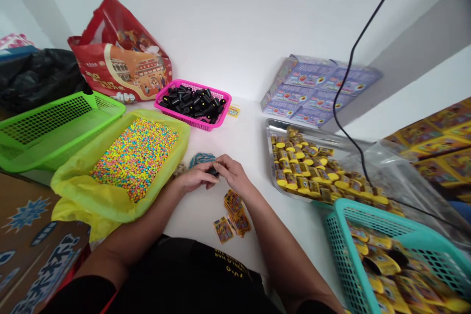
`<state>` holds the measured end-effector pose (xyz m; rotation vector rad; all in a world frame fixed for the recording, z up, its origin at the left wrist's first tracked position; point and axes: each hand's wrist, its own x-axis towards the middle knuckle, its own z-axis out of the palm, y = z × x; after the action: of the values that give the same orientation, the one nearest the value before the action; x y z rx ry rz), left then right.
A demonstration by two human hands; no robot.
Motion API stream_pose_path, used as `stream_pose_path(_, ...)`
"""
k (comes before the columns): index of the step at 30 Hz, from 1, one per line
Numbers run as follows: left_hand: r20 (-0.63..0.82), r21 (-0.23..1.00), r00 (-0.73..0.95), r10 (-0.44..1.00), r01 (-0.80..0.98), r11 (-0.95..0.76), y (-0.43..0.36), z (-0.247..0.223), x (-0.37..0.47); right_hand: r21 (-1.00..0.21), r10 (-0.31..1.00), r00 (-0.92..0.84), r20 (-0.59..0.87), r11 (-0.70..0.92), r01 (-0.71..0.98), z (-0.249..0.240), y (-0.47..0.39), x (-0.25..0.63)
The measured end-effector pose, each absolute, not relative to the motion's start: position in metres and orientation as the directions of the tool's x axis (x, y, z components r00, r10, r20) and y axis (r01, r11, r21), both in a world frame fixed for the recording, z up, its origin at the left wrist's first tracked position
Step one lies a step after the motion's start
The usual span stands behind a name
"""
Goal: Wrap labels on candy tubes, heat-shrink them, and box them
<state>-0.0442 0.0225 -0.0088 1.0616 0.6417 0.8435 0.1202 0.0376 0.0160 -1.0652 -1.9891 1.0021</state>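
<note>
A small black cylinder-like piece (213,171) is pinched between my hands over the white table. My left hand (196,177) has its fingers closed on the piece from the left. My right hand (231,171) grips it from the other side, and the fingers hide much of it. Just behind my left hand lies a blue-and-white patterned bundle (201,158), partly covered. Printed yellow labels (235,208) are piled near my right wrist, with one label (223,229) lying in front. Similar black pieces (193,103) fill a pink basket (219,123) farther back.
Left stands a yellow-lined tray (180,142) of colourful candy beads, beside a green basket (44,149) and a red bag (128,68). Right are a metal tray (274,171) and a teal basket (338,250) holding yellow-labelled containers. Purple boxes (309,88) stand behind a hanging black cable (344,78).
</note>
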Motion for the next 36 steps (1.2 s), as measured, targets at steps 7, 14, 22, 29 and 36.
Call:
stream_pose_path(7, -0.028, 1.000, 0.254, 0.967, 0.014, 0.025, 0.026, -0.031, -0.030, -0.588, 0.823, -0.519, 0.232, 0.544, 0.599, 0.008, 0.028, 0.114)
stream_pose_path(14, 0.152, 0.987, 0.222, 0.963, 0.015, -0.160, 0.023, -0.037, -0.027, -0.536, 0.831, -0.514, 0.215, 0.540, 0.649, 0.009, 0.027, 0.112)
stream_pose_path(22, 0.122, 0.988, 0.223, 0.967, 0.061, -0.139, 0.024, -0.042, -0.029, -0.545, 0.837, -0.518, 0.176, 0.521, 0.657, 0.003, 0.031, 0.110)
stream_pose_path(29, 0.163, 0.985, 0.197, 0.967, 0.026, -0.171, 0.023, -0.038, -0.026, -0.729, 0.847, -0.468, 0.254, 0.486, 0.483, 0.002, 0.033, 0.112)
stream_pose_path(36, 0.321, 0.913, 0.113, 0.940, 0.227, -0.339, 0.013, -0.016, -0.030, -0.891, 0.963, -0.249, 0.103, 0.201, 0.407, -0.003, 0.055, 0.137)
